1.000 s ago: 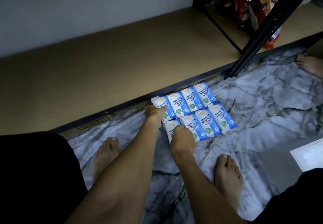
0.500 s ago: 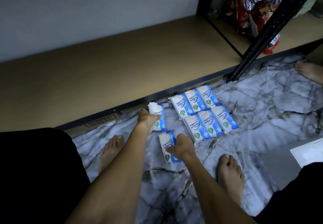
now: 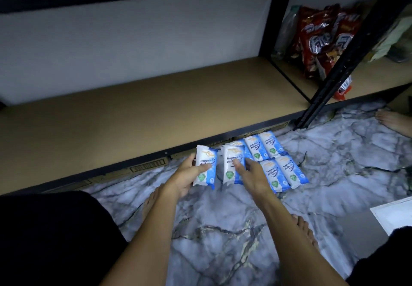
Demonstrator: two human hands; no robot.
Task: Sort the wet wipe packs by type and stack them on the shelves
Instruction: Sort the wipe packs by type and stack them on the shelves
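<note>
None of the packs had reached the shelf (image 3: 138,116) yet; its brown board in front of me lay bare, so as I judged it the job was barely begun. Beyond the black post (image 3: 347,58), the neighbouring bay held only red snack bags (image 3: 323,40), nothing of mine. On the marble floor (image 3: 223,230), just below the shelf's front edge, several blue-and-white wipe packs (image 3: 283,169) lay flat, side by side in rows, all of one printed design as far as I could read, so I saw little sorting by type to do. My left hand (image 3: 185,177) was closed around one pack (image 3: 206,167), thumb across its face, held up off the floor. My right hand (image 3: 250,173) gripped a second pack (image 3: 233,165), fingers over its right edge; another pack seemed to sit behind it, though I could not tell for sure. Both lifted packs, and everything on the floor, were left to stack.
</note>
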